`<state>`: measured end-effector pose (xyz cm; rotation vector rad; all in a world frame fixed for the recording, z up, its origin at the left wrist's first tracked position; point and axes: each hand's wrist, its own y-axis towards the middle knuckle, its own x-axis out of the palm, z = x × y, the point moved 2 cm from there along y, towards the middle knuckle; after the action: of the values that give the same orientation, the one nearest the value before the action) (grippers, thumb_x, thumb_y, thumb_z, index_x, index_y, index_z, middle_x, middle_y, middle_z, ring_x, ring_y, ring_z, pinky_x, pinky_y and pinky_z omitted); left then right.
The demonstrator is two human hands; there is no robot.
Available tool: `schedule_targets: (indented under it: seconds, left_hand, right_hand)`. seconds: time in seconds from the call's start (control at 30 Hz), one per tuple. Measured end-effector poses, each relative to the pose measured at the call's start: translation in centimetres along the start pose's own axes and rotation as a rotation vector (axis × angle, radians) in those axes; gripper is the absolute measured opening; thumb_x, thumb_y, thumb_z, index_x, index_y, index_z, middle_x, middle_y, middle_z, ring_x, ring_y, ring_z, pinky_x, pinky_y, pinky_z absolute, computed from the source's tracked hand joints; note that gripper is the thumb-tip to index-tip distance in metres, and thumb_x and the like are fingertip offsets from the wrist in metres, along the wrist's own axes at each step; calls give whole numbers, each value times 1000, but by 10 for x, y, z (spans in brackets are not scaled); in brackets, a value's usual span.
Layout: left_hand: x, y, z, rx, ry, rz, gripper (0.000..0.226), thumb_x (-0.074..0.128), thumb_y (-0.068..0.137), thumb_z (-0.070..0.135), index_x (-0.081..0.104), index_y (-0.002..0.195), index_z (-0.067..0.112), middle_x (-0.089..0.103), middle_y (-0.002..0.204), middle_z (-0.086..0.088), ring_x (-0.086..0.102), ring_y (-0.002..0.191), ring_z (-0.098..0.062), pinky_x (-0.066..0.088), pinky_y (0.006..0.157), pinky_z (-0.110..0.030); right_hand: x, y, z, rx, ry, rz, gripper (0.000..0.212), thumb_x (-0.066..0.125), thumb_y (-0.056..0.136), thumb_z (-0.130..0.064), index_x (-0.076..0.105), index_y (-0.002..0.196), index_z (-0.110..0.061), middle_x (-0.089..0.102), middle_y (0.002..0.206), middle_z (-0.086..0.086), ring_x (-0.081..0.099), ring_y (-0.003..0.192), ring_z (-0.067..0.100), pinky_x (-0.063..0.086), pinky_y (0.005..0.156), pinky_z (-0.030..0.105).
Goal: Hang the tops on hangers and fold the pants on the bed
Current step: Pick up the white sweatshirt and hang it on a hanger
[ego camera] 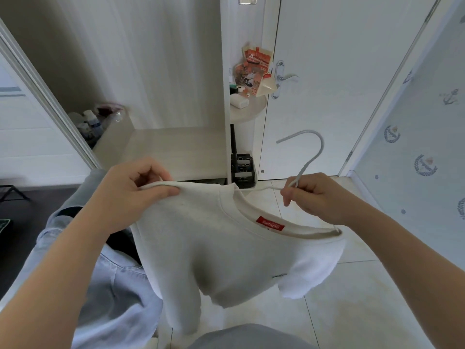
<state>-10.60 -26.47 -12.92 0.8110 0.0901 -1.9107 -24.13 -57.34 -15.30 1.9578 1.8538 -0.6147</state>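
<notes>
A pale grey sweatshirt with a red neck label hangs in front of me, draped over a white hanger. My left hand pinches the sweatshirt's left shoulder together with the hanger's end. My right hand grips the hanger at the base of its hook, above the collar. The hook curves up toward the door. The hanger's right arm runs inside the neck opening. Light blue pants lie on the bed edge at lower left, partly under my left arm.
An open wardrobe with a bare pale shelf stands straight ahead; bottles sit at its left. A small round shelf with packets is beside a white door. Tiled floor lies below, a wallpapered wall at the right.
</notes>
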Motion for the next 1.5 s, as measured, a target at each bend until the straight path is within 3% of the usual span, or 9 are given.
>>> schedule_targets:
  seconds: [0.17,0.33,0.43,0.57,0.73,0.83,1.07,1.23,1.5]
  left_hand:
    - [-5,0,3,23,-41,-162,24,86,74,11,71,72,30,63,71,-11,55,66,-8,41,62,-11]
    - [-16,5,-22,-91,14,-352,28,88,72,11,65,74,28,52,64,7,46,62,-8,37,58,-16]
    - [-12,5,-41,-142,140,-290,36,89,71,8,60,76,28,53,65,8,44,58,-3,38,57,-16]
    - [0,4,-57,-160,266,-222,25,88,72,17,65,77,24,59,70,1,49,65,-11,40,66,-31]
    - [20,4,-23,-4,166,-259,11,76,85,38,70,93,40,68,93,22,59,99,5,41,83,-9]
    - [37,8,-11,62,123,-308,12,68,92,36,69,83,43,69,86,17,63,89,-8,48,80,-25]
    - [53,9,-18,46,67,-392,14,65,96,18,76,99,27,64,90,3,61,88,-14,45,79,-22]
    - [61,6,-15,222,184,-183,15,66,94,8,63,89,22,57,85,11,55,82,-7,40,72,-16]
    - [75,2,-24,170,112,-153,15,52,93,34,59,88,23,61,78,5,55,77,-14,43,70,-29]
  right_hand:
    - [7,7,5,-16,-39,139,30,59,97,-28,66,69,-18,42,55,-2,32,49,12,31,50,21]
    - [15,-3,-3,-162,56,240,27,60,92,-36,63,66,-28,40,49,-9,31,47,8,28,49,17]
    - [18,-7,-6,-225,26,250,25,52,85,-47,63,67,-34,50,58,9,34,49,8,29,51,15]
    - [21,-10,-4,-241,6,256,28,55,87,-43,64,69,-24,43,52,-3,34,47,7,28,50,12]
    - [25,-8,0,-182,-4,262,24,60,92,-26,65,71,-16,34,47,-9,31,46,8,25,48,13]
    - [29,-5,0,-141,-30,267,25,65,96,-16,66,71,-14,35,48,-11,33,47,9,27,49,15]
    - [28,-4,2,-100,-48,280,24,64,95,-15,66,71,-11,36,46,-12,34,46,8,27,49,15]
    - [27,-1,-2,-104,-42,277,25,65,95,-18,68,72,-9,37,46,-11,34,46,7,28,48,16]
    - [25,10,4,-78,-29,209,21,65,95,-21,71,77,-12,40,48,-11,35,46,7,28,50,15]
